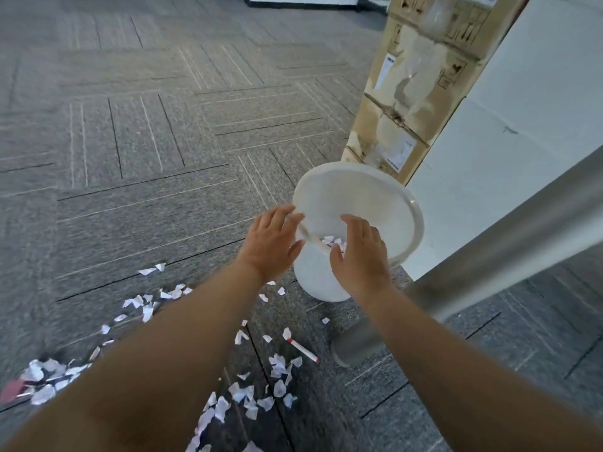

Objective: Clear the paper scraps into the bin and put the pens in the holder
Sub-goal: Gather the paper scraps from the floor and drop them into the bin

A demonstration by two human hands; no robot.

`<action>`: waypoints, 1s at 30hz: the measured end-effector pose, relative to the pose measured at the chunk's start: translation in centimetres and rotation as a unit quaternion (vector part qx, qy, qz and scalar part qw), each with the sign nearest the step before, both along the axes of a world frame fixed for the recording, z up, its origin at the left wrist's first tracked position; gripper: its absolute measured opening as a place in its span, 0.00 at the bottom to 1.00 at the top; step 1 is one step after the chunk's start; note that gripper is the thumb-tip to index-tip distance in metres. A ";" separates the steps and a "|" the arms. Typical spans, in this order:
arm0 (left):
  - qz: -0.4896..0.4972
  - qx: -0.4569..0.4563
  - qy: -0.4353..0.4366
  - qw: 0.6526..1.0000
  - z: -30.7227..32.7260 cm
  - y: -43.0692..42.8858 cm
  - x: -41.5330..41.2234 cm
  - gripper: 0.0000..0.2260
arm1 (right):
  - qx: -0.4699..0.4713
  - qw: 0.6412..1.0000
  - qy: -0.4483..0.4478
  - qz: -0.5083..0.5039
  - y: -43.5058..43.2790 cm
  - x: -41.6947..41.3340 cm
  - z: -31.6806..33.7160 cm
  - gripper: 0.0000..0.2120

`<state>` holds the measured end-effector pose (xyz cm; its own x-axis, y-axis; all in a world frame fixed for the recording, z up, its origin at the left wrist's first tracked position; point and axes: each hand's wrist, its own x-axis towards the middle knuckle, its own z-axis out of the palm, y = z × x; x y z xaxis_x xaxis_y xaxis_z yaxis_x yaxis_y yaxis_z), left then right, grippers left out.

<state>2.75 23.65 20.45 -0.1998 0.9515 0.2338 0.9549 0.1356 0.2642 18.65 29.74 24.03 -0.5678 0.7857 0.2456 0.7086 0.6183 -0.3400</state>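
A white round bin (385, 194) stands on the grey carpet, and some white paper scraps (333, 241) lie inside it. My left hand (272, 243) hovers at the bin's left rim with its fingers spread and holds nothing. Over the bin's mouth, my right hand (360, 256) has relaxed fingers and is also empty. Several white paper scraps (248, 396) are scattered on the carpet beneath my arms and to the left (143, 305). A white pen with red ends (302, 349) lies on the carpet below the bin.
A thick metal table leg (359, 344) rises at the right, close to the bin. Behind the bin stands a tall cardboard box (421, 79) against a white wall (509, 125). A reddish object (11, 391) lies among scraps at the far left edge.
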 end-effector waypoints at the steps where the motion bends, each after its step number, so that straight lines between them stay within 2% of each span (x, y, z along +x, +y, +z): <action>1: 0.007 0.012 0.013 1.000 -0.6 -1.2 -0.4 0.20 | 0.014 0.999 0.005 0.034 -0.6 -0.7 -0.5 0.22; 7: 0.056 -0.062 0.049 0.995 -6.0 -9.9 -2.8 0.21 | 0.051 0.978 -0.014 0.200 -4.9 -4.6 -6.0 0.18; 10: 0.095 -0.122 0.037 0.987 -9.2 -14.6 -3.5 0.18 | 0.000 0.972 -0.045 0.230 -6.6 -4.8 -10.7 0.20; 12: 0.115 -0.172 0.032 0.978 -11.3 -17.3 -3.5 0.18 | -0.047 0.966 -0.098 0.235 -7.1 -4.3 -14.3 0.22; 15: 0.139 -0.267 0.002 0.954 -15.3 -20.8 -3.2 0.24 | -0.108 0.942 -0.203 0.243 -7.5 -3.9 -19.0 0.26; 18: 0.168 -0.327 -0.015 0.930 -18.4 -22.9 -2.6 0.27 | -0.112 0.929 -0.265 0.234 -7.5 -4.8 -22.3 0.30; 21: 0.198 -0.345 -0.046 0.916 -20.6 -23.5 -2.2 0.29 | -0.117 0.924 -0.316 0.182 -7.2 -6.5 -24.3 0.34; 25: 0.233 -0.354 -0.059 0.904 -21.7 -23.1 -2.5 0.30 | -0.134 0.931 -0.314 0.131 -6.2 -8.3 -25.7 0.37; 30: 0.282 -0.351 -0.060 0.891 -22.4 -22.6 -4.2 0.31 | -0.134 0.930 -0.318 0.128 -4.3 -10.3 -27.2 0.39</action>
<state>-1.45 1.01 -1.96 -0.6758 0.5957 -0.4342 0.6536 0.7566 0.0206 8.32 25.44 -3.20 -0.7080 0.5896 -0.3888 0.6603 0.7479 -0.0683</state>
